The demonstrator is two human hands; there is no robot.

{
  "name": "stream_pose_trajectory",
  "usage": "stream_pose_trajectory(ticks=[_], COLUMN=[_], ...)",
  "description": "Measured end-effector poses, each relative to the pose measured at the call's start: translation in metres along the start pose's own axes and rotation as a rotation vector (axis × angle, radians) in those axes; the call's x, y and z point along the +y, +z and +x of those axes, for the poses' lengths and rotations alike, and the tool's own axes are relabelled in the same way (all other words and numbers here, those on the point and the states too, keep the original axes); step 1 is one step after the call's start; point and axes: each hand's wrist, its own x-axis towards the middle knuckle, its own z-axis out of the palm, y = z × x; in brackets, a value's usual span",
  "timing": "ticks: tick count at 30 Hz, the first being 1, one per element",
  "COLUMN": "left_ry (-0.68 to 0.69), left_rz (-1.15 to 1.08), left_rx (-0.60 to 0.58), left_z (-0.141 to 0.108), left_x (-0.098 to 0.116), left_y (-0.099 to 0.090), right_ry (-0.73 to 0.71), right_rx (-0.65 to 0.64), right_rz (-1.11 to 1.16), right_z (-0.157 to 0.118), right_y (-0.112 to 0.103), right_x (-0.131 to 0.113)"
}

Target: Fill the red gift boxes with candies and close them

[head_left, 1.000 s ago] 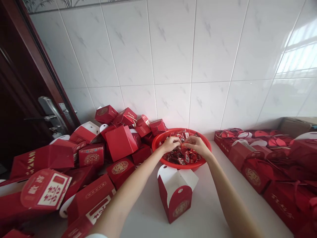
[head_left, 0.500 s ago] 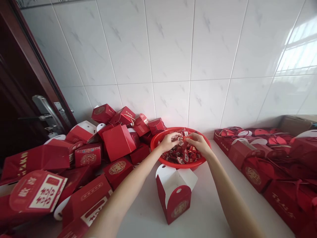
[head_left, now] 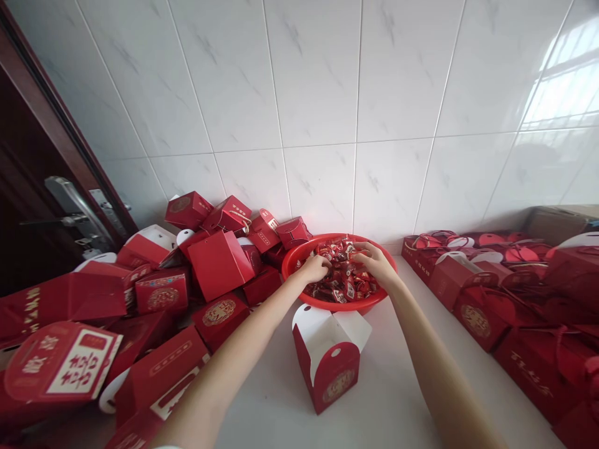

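Observation:
A red plastic basket (head_left: 296, 298) full of wrapped candies (head_left: 350, 290) stands against the wall. My left hand (head_left: 316, 268) is over its left side, fingers curled and pressed down among the candies, their tips hidden. On the right side, my right hand (head_left: 375, 262) reaches over the candies with its fingers bent and somewhat apart; I see nothing plainly held in it. Between my forearms, just in front of the basket, an open red gift box (head_left: 336, 381) sits upright with its white flaps spread. Its visible inside is white.
Red gift boxes (head_left: 219, 265) lie heaped on the left, up to the wall. Rows of red boxes with cord handles (head_left: 482, 318) line the right side. A dark door with a metal handle (head_left: 75, 202) is at far left, and white tiled wall (head_left: 322, 181) rises behind.
My hands have moved apart over the basket. The left has gone left and down into the candies; the right has drawn back from the candy pieces at the middle. The view has shifted slightly.

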Motion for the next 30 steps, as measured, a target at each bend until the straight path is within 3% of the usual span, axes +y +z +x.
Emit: stream_pose_trajectory(ticks=[6,12,18,23,30], left_ry=[-0.071,-0.068,-0.021,-0.008,0.069], left_rz=[0.192,0.254,0.234,0.176,0.028], left_rx=[-0.036,-0.112,-0.191,-0.251,-0.243], left_z=[0.005,0.023,0.030,0.026,0.023], left_x=[-0.007,0.004,0.016,0.012,0.012], left_y=[0.001,-0.002,0.002,0.004,0.006], right_ry=[-0.011,-0.006,-0.006,-0.016,-0.048], right_rx=[0.033,0.087,0.121,0.142,0.188], right_rz=[0.076,0.142,0.236,0.312,0.345], right_z=[0.003,0.006,0.010,0.013,0.015], right_y=[-0.002,-0.004,-0.005,-0.008,-0.012], right_x=[0.003,0.006,0.008,0.012,0.015])
